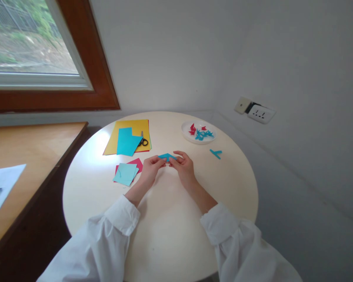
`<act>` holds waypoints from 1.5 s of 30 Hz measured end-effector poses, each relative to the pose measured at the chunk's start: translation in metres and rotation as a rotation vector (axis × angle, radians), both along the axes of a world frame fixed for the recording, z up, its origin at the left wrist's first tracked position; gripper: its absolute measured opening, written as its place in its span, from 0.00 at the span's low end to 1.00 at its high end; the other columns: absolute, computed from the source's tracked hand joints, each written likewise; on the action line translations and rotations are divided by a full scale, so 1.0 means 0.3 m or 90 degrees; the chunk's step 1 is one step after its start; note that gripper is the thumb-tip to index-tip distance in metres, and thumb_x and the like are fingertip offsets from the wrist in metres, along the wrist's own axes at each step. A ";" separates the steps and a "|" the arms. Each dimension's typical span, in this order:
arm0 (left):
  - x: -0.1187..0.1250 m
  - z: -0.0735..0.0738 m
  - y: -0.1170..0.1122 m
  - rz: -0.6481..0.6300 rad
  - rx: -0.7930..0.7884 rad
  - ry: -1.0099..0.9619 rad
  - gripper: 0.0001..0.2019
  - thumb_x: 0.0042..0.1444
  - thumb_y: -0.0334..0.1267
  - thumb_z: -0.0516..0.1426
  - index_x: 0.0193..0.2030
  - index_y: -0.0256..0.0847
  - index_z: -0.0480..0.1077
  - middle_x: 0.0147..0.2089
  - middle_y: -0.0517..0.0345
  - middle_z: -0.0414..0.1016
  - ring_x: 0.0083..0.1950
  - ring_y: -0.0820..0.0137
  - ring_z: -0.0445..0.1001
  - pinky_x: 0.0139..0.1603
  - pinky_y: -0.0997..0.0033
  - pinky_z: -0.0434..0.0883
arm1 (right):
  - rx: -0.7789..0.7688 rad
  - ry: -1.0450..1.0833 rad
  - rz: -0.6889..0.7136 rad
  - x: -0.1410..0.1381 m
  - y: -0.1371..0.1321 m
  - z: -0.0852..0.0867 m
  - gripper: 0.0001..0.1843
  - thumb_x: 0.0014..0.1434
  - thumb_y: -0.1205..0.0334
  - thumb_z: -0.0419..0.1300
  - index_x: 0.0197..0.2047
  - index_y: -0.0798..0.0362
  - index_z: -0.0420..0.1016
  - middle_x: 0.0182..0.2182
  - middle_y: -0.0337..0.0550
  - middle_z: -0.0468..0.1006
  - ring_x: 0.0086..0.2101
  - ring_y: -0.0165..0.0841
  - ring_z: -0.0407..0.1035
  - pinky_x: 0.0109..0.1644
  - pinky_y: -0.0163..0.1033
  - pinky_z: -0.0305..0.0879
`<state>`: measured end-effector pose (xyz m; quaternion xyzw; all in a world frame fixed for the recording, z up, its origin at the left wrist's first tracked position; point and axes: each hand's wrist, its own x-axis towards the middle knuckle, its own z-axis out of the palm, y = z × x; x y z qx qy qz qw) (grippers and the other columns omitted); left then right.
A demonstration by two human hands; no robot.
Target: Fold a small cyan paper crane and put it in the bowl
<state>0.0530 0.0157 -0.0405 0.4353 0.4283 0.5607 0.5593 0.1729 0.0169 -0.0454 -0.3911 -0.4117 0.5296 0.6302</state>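
Observation:
A small folded piece of blue paper (167,156) is held between my two hands over the middle of the round white table (170,219). My left hand (150,169) pinches its left end between thumb and fingers. At the other end, my right hand (184,166) grips it with the thumb in front, the index finger raised behind. Left of my hands lie pale blue paper squares (126,174), partly over pink paper (139,163). To the right, a blue Y-shaped paper piece (216,154) rests on the tabletop.
At the back left, cut blue paper (126,143) and black-handled scissors (144,142) lie on yellow sheets (114,135). A white plate (184,132) at the back right holds red and blue paper pieces. A wooden desk (47,137) stands left; walls border the table behind and right.

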 end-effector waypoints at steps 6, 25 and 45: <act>-0.006 -0.016 0.008 -0.011 0.032 0.036 0.10 0.45 0.41 0.60 0.21 0.35 0.71 0.24 0.55 0.73 0.30 0.71 0.71 0.36 0.68 0.68 | 0.009 -0.002 -0.015 0.002 -0.002 0.005 0.18 0.39 0.61 0.67 0.35 0.52 0.67 0.21 0.33 0.76 0.25 0.29 0.73 0.33 0.36 0.71; 0.002 0.025 -0.019 -0.082 -0.009 0.019 0.13 0.44 0.42 0.62 0.32 0.32 0.75 0.32 0.51 0.75 0.36 0.68 0.72 0.43 0.65 0.68 | -0.039 -0.012 -0.030 0.002 0.003 -0.007 0.08 0.42 0.60 0.63 0.24 0.54 0.71 0.23 0.35 0.73 0.25 0.26 0.67 0.32 0.34 0.62; -0.014 -0.026 0.026 0.056 0.052 0.028 0.13 0.42 0.40 0.61 0.35 0.34 0.74 0.31 0.55 0.76 0.33 0.71 0.72 0.39 0.67 0.69 | 0.107 -0.234 0.027 0.000 0.002 -0.021 0.08 0.47 0.59 0.60 0.23 0.53 0.68 0.21 0.38 0.71 0.25 0.30 0.67 0.32 0.36 0.65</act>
